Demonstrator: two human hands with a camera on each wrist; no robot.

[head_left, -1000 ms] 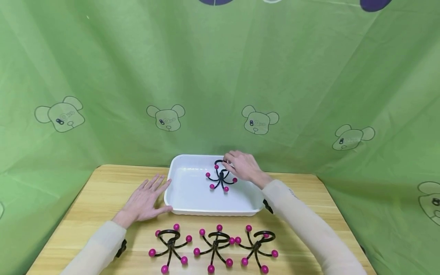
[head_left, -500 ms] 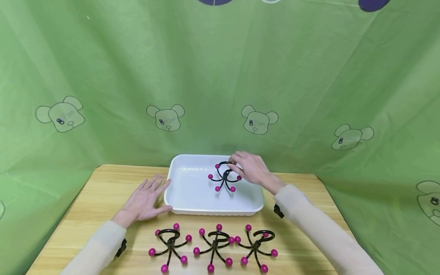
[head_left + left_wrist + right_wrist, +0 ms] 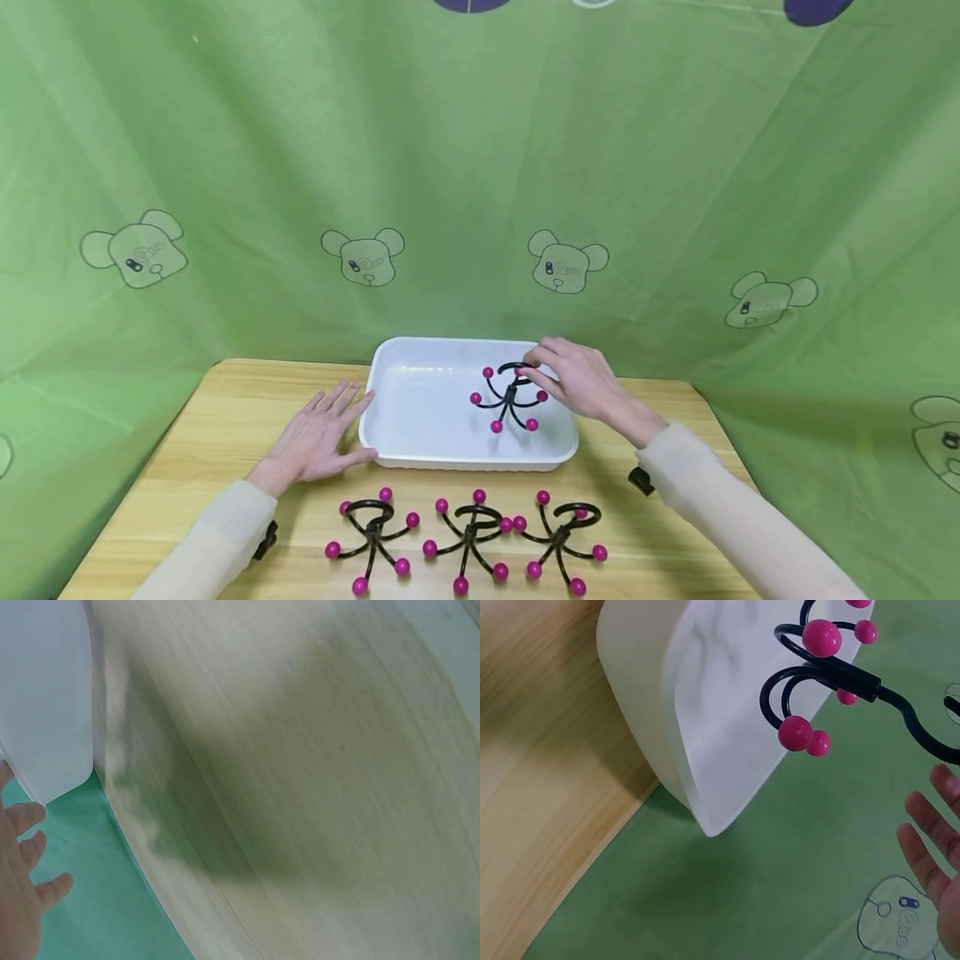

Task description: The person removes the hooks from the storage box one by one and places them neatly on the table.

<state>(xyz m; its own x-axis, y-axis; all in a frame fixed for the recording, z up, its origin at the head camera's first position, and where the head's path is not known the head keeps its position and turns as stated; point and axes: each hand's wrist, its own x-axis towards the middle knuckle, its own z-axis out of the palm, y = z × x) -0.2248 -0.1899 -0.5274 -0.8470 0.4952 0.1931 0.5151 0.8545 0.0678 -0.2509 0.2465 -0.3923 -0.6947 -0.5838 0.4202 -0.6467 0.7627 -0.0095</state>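
My right hand point(image 3: 581, 382) pinches the curved handle of a black claw-shaped scalp massager point(image 3: 512, 395) with pink balls on its bent prongs. It hangs over the right part of a white plastic tray point(image 3: 420, 421), prongs pointing down. In the right wrist view the massager point(image 3: 847, 676) overlaps the tray, and the finger grip is mostly out of frame. Flat beside the tray's left wall lies my left hand point(image 3: 311, 442), fingers spread, tips right at the rim. The left wrist view catches its fingers point(image 3: 26, 817) near the tray's corner.
Three like massagers stand in a row in front of the tray: left point(image 3: 373, 533), middle point(image 3: 470, 533), right point(image 3: 559, 537). All are on the wooden table point(image 3: 217, 433). A green curtain point(image 3: 465, 167) with bear-face prints hangs close behind and at both sides.
My right hand has carried the massager to the right and slightly nearer across the tray. My left hand and the three massagers in front have stayed where they were.
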